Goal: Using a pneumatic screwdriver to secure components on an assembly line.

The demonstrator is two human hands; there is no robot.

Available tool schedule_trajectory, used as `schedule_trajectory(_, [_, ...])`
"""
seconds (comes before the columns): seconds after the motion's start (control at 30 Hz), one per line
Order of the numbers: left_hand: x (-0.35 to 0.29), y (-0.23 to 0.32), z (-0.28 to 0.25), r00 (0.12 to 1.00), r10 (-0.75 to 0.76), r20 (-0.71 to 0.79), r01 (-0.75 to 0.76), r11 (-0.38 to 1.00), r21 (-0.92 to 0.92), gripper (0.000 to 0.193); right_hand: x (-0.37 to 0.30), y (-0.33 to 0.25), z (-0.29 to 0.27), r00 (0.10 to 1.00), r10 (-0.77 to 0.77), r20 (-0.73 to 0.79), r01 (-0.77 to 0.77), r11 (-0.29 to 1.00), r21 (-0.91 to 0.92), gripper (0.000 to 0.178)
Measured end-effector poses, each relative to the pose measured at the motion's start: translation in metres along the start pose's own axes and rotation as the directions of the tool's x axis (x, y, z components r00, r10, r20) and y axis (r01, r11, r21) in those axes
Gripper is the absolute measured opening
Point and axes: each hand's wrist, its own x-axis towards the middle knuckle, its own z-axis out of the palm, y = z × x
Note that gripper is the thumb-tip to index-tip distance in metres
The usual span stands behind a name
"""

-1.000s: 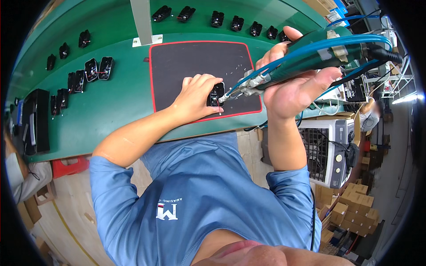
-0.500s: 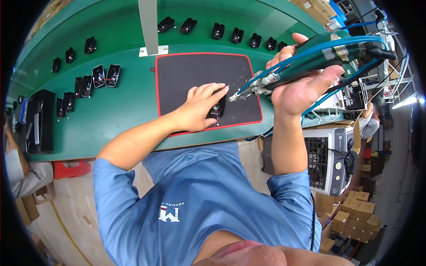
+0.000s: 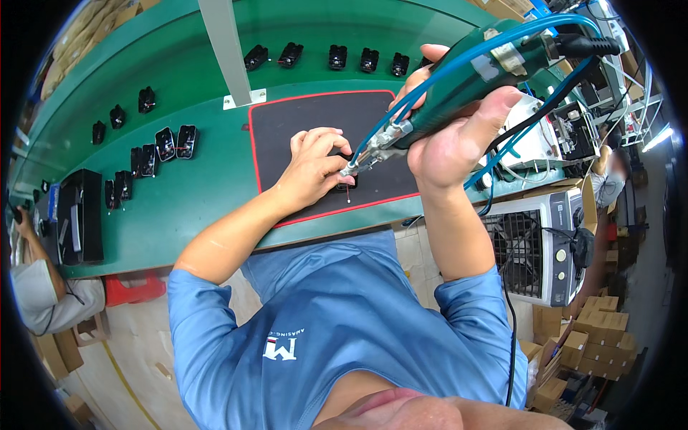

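Observation:
My right hand grips a green powered screwdriver with blue hoses and a black cable at its back end. Its metal tip slants down to the fingertips of my left hand. Those fingers are curled around a small black plastic housing and hold it on the dark mat. A thin red wire hangs from the housing toward me. Most of the housing is hidden by my fingers and the tool's tip.
Similar black housings stand in groups on the green bench at left; several more line the back. A grey post rises behind the mat. A black bin, an air cooler and another person flank the bench.
The screwdriver has moved left and down, bringing its tip from beside the housing onto it. My left fingers have curled in closer around the housing. The whole view has shifted slightly.

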Motion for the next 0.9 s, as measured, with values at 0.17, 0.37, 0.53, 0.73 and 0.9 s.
schedule_trajectory(0.17, [-0.003, -0.001, -0.001, 0.990, -0.134, 0.043, 0.139, 0.977, -0.159, 0.014, 0.002, -0.005, 0.000, 0.999, 0.023, -0.031, -0.023, 1.000, 0.001, 0.098])
schedule_trajectory(0.37, [-0.009, -0.004, 0.012, 0.952, -0.300, 0.064, 0.294, 0.830, -0.474, 0.010, 0.003, -0.004, -0.001, 1.000, 0.007, -0.016, -0.007, 1.000, 0.017, 0.098])
schedule_trajectory(0.53, [-0.006, -0.003, 0.007, 0.959, -0.277, 0.064, 0.277, 0.854, -0.441, 0.008, 0.005, -0.003, 0.000, 1.000, 0.002, -0.021, -0.001, 1.000, 0.024, 0.099])
schedule_trajectory(0.73, [-0.007, -0.001, 0.006, 0.940, -0.316, 0.128, 0.334, 0.780, -0.528, 0.012, 0.004, -0.001, 0.001, 1.000, 0.006, -0.016, -0.005, 1.000, 0.028, 0.100])
schedule_trajectory(0.9, [-0.006, -0.006, -0.008, 0.973, -0.165, 0.162, 0.219, 0.880, -0.421, 0.052, 0.001, 0.001, -0.003, 1.000, -0.004, 0.006, 0.004, 1.000, 0.012, 0.101])
